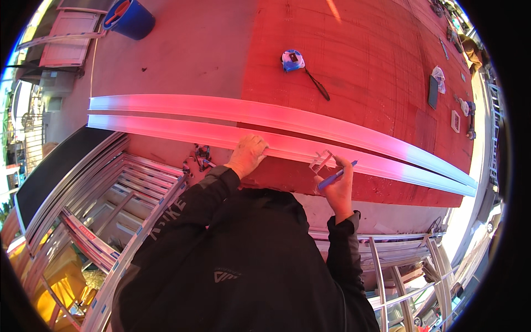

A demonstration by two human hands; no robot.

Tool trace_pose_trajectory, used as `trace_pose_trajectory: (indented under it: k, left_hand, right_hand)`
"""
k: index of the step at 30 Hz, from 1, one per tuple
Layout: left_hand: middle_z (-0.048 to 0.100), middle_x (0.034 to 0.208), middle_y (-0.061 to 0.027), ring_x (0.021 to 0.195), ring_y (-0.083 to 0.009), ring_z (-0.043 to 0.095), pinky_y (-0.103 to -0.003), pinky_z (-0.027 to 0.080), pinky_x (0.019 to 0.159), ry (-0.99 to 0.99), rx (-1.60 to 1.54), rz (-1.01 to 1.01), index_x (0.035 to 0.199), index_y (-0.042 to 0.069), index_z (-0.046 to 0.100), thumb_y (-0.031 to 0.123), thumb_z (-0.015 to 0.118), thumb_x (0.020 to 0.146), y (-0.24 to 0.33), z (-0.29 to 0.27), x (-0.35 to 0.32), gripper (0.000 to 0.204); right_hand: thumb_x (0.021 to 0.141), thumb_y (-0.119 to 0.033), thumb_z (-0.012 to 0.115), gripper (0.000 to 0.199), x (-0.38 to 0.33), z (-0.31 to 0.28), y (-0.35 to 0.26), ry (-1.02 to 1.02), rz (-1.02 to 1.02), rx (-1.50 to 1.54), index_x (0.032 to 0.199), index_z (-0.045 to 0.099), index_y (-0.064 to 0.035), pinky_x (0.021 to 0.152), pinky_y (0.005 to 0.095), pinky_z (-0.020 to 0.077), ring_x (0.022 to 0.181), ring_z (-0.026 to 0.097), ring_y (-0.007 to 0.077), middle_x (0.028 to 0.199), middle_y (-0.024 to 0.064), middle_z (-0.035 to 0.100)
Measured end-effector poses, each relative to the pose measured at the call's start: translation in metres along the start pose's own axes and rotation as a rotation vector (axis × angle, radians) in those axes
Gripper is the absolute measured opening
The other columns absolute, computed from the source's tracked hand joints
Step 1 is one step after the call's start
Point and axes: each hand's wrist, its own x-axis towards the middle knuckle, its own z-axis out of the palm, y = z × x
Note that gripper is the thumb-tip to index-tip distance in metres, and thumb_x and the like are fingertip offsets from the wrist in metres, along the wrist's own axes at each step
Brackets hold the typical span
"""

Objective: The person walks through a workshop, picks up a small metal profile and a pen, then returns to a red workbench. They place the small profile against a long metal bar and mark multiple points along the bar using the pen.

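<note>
Two long, pale metal profiles (182, 105) lie side by side across the work surface, lit pink in the middle and bluish at the ends. My left hand (249, 155) is closed over the edge of the nearer profile (293, 145), left of its middle. To the right, my right hand (340, 185) grips a blue pen (331, 181), which points up to the right. Between that hand's fingers and the nearer profile is a small angular, frame-like piece (321, 161). Whether the fingers pinch it or it rests on the profile is hard to make out.
A tape measure (292, 60) with a dark strap lies on the red board (365, 61) beyond the profiles. A dark phone-like slab (432, 92) and small tools are far right. A blue bucket (137, 25) stands far left; stacked metal frames (138, 177) are near left.
</note>
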Motion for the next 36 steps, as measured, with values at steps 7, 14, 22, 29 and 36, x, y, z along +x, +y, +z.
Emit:
trace_pose_trajectory:
  k: [7,14,22,29,36]
  left_hand:
    - [0.065,0.103,-0.0076,0.105,-0.0307,0.060,-0.044,0.047,0.095,-0.081,-0.193,0.056,0.100,0.009,0.066,0.016,0.084,0.071,-0.011,-0.021,-0.017,0.035]
    - [0.051,0.144,-0.0107,0.136,-0.0300,0.045,-0.047,0.034,0.115,0.081,0.003,-0.115,0.137,0.011,0.053,0.030,0.089,0.068,-0.128,-0.106,0.016,0.080]
    - [0.046,0.152,-0.0129,0.145,-0.0291,0.039,-0.050,0.023,0.123,-0.108,-0.083,0.116,0.143,0.009,0.051,0.041,0.090,0.065,-0.169,-0.102,0.050,0.093]
    - [0.053,0.146,-0.0108,0.140,-0.0284,0.045,-0.050,0.026,0.121,-0.045,-0.151,0.100,0.135,0.011,0.056,0.040,0.090,0.065,-0.170,-0.096,0.052,0.082]
    - [0.055,0.142,-0.0108,0.137,-0.0279,0.048,-0.050,0.028,0.119,-0.034,-0.115,0.101,0.132,0.012,0.056,0.036,0.089,0.066,-0.171,-0.091,0.052,0.078]
  right_hand:
    - [0.063,-0.008,0.090,0.077,0.068,0.076,-0.038,-0.102,-0.274,-0.041,0.131,0.054,-0.0075,0.094,0.0439,0.0476,0.109,0.058,0.0374,0.116,0.0173,0.061]
    - [0.064,-0.009,0.090,0.075,0.126,0.187,-0.078,-0.331,-0.259,-0.118,0.130,0.055,-0.0080,0.101,0.0453,0.0463,0.117,0.057,0.0418,0.123,0.0186,0.062]
    - [0.062,-0.012,0.089,0.074,0.134,0.236,-0.100,-0.309,-0.312,-0.254,0.129,0.058,-0.0074,0.108,0.0447,0.0419,0.121,0.056,0.0381,0.127,0.0160,0.064]
    - [0.068,-0.019,0.087,0.070,0.136,0.237,-0.103,-0.316,-0.283,-0.275,0.130,0.058,-0.0104,0.108,0.0453,0.0395,0.119,0.058,0.0353,0.119,0.0143,0.067]
    - [0.070,-0.017,0.087,0.068,0.135,0.238,-0.098,-0.283,-0.299,-0.260,0.131,0.058,-0.0107,0.109,0.0453,0.0395,0.121,0.058,0.0352,0.121,0.0143,0.067]
